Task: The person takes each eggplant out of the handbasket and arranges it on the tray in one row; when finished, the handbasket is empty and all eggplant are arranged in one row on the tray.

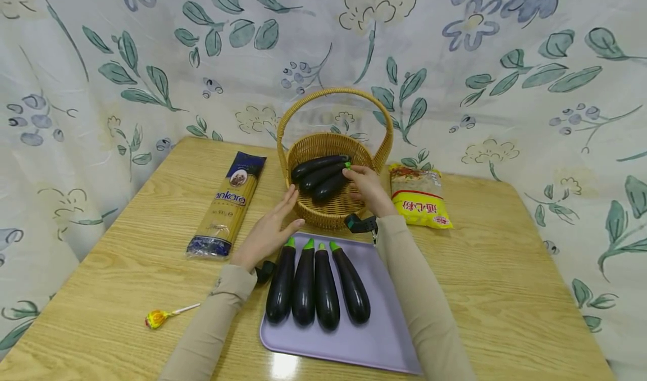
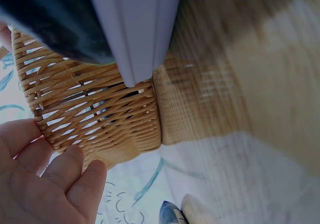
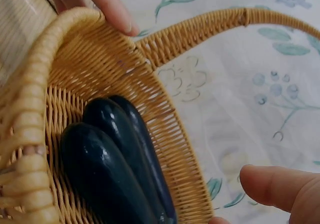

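A wicker basket (image 1: pixel 331 219) with a tall arched handle holds three dark eggplants (image 1: pixel 318 166) lying side by side. My left hand (image 1: pixel 270 232) rests its extended fingertips against the basket's left side; in the left wrist view, the fingers (image 2: pixel 90 186) lie along the woven wall. Over the basket's right rim reaches my right hand (image 1: pixel 371 187), its fingertips right at the green-stemmed end of the eggplants. In the right wrist view its thumb (image 3: pixel 270 184) stands apart from the eggplants (image 3: pixel 105 169). In front, a lilac tray (image 1: pixel 374 344) bears several more eggplants (image 1: pixel 303 291), green stems toward the basket.
A pasta packet (image 1: pixel 222 212) lies left of the basket, and a yellow food bag (image 1: pixel 419 198) to its right. Near the front left is a wrapped lollipop (image 1: pixel 158 318). A floral curtain (image 1: pixel 323 38) hangs behind the wooden table (image 1: pixel 505 268).
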`<action>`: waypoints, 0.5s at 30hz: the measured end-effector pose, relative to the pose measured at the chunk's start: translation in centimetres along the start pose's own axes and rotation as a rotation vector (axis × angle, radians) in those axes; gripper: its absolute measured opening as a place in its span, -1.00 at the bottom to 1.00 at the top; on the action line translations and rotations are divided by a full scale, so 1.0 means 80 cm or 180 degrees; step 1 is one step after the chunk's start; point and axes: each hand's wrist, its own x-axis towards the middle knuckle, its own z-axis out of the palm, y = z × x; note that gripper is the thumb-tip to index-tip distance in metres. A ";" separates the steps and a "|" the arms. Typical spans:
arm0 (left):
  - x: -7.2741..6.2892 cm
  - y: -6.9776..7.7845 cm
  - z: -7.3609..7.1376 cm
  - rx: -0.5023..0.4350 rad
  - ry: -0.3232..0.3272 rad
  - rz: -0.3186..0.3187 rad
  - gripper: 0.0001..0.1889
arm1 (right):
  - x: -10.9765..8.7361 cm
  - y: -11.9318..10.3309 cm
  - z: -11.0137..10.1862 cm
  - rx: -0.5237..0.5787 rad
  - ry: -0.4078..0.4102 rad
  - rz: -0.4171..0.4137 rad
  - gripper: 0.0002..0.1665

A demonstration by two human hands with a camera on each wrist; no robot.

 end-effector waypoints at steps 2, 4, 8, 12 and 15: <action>0.000 -0.001 0.000 0.0000 0.0006 0.0007 -0.22 | 0.004 0.000 0.000 -0.0008 -0.0005 0.0034 -0.28; 0.000 -0.002 0.001 0.0014 0.0017 0.0025 -0.22 | 0.007 0.000 0.001 0.0009 0.0004 0.0075 -0.28; 0.000 -0.002 0.002 0.0018 0.0033 0.0046 -0.22 | 0.013 0.002 0.003 0.0027 0.0024 0.0145 -0.28; 0.000 -0.001 0.001 0.0000 0.0027 0.0024 -0.23 | 0.018 0.003 0.008 0.0033 0.0034 0.0251 -0.28; 0.000 0.000 0.001 0.0001 0.0025 0.0031 -0.24 | 0.021 0.004 0.010 0.0011 0.0032 0.0333 -0.27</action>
